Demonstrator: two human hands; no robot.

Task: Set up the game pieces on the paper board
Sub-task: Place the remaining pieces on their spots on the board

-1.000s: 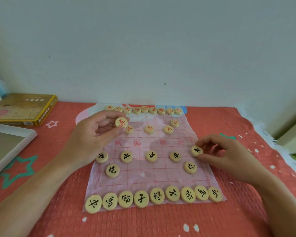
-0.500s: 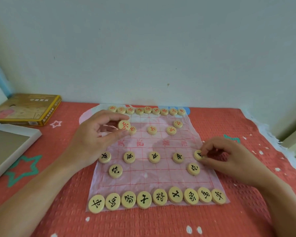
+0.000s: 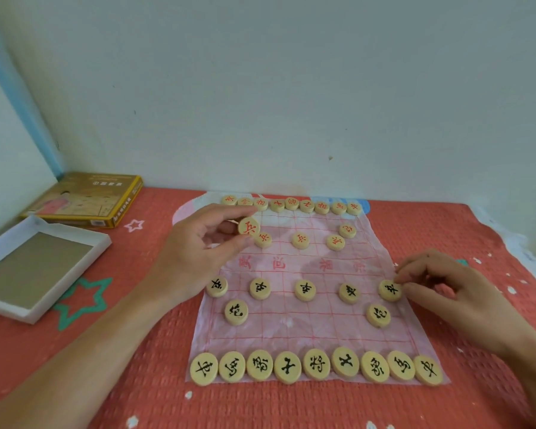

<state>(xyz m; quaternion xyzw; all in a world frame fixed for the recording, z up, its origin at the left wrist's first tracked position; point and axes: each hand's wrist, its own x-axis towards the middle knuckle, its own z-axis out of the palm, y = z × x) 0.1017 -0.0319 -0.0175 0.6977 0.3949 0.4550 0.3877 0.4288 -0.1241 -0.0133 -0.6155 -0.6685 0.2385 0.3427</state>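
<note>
Right now the left hand [image 3: 198, 252] pinches a red piece [image 3: 248, 226] between thumb and curled fingers. It holds the piece tilted on edge just above the far left part of the board [image 3: 307, 332], right beside a flat red disc [image 3: 263, 239]. The right hand [image 3: 452, 292] has thumb and forefinger closed on the right rim of a black piece [image 3: 390, 291]. That piece lies flat at the board's right edge, last in a line of five [image 3: 305, 290] black ones. Nine black pieces form the near row [image 3: 316, 365] and nine red ones the far row [image 3: 291, 204]. Between the near row and the line of five sit two cannons [image 3: 235, 311], one toward each side. The board lies on a red mat [image 3: 121, 382]. To the left are a yellow box [image 3: 87, 199] and a white tray [image 3: 28, 267].
</note>
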